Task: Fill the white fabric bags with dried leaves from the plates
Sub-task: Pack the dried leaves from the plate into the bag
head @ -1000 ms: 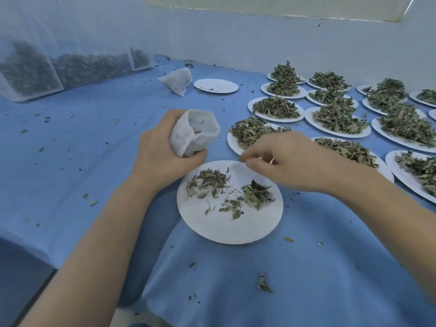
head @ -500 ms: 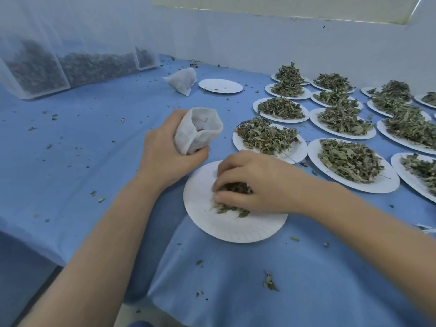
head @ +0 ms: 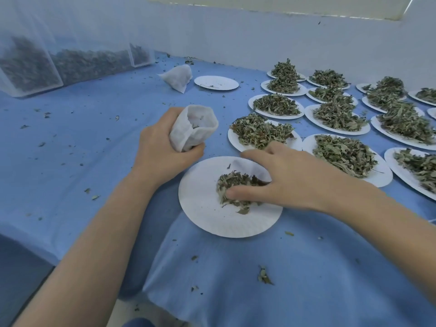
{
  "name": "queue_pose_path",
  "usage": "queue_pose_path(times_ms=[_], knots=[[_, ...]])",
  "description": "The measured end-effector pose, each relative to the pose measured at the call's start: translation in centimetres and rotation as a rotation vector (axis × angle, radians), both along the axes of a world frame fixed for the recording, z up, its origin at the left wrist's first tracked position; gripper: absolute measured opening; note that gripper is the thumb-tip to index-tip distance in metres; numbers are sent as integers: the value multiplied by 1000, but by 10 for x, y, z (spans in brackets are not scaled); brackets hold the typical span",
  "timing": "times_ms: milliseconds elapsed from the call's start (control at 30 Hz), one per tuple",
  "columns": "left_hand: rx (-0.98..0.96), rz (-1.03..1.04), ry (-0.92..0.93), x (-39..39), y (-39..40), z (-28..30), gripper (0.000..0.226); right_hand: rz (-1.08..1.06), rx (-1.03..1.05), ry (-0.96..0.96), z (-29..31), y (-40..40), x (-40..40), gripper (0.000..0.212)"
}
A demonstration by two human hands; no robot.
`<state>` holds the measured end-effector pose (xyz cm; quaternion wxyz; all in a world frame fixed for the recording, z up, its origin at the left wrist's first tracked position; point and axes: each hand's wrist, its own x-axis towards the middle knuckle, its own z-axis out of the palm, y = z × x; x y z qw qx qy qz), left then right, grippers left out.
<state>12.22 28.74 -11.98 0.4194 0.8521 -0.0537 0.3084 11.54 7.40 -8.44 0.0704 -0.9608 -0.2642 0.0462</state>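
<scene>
My left hand grips a white fabric bag upright, its mouth open and some leaves inside. Just right of it a white paper plate lies on the blue cloth with a small heap of dried leaves. My right hand is down on that plate, thumb and spread fingers around the heap, raking it together. Whether any leaves are lifted I cannot tell.
Several plates heaped with dried leaves fill the right side. An empty plate and a filled, closed bag lie at the back. Mesh bags of dark leaves stand at far left. Leaf crumbs dot the blue cloth.
My right hand came down from above the plate onto the scattered leaves and gathered them into one heap. The left hand kept holding the bag in place.
</scene>
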Motion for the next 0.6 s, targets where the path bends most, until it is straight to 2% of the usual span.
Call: queue_pose_path(times_ms=[67,100,333,600], knots=[[3,-6,-3,0,0,0,36,-61,-47,69,-3,6,-6,106],[2,-9,-5,0,0,0,36,-72,-42,75,-6,11,-7,105],[8,1,-8,1,0,-2,35,-41,39,29,-18,33,-10,57],[14,-10,8,0,0,-2,36,25,206,-77,-25,27,-18,30]])
